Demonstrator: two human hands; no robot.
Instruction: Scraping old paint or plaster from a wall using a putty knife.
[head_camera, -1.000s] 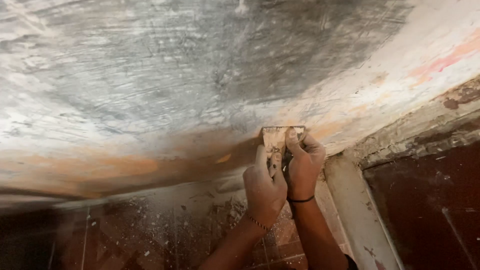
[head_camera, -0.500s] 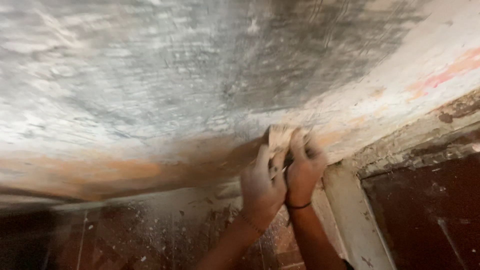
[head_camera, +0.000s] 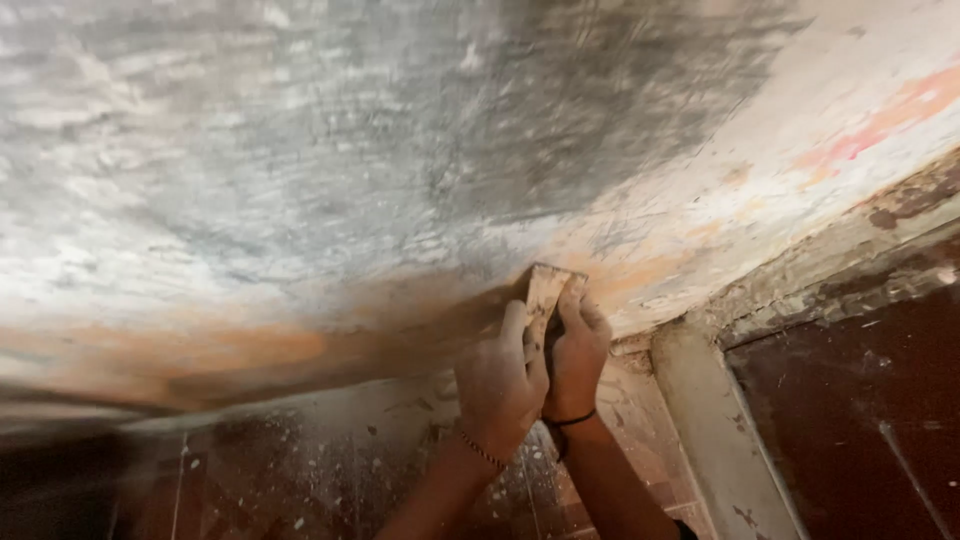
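Both hands, left hand (head_camera: 500, 385) and right hand (head_camera: 575, 360), clamp tight on the sanding block (head_camera: 548, 292) against the wall's (head_camera: 400, 180) lower edge; uneven pressure could gouge the plaster.

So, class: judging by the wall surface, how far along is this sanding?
Done, it seems: the upper wall shows grey, scuffed plaster. In hand: the left hand and right hand press a sanding block against the wall. Left: the orange band beside the block and the pink patch near the door frame keep their colour.
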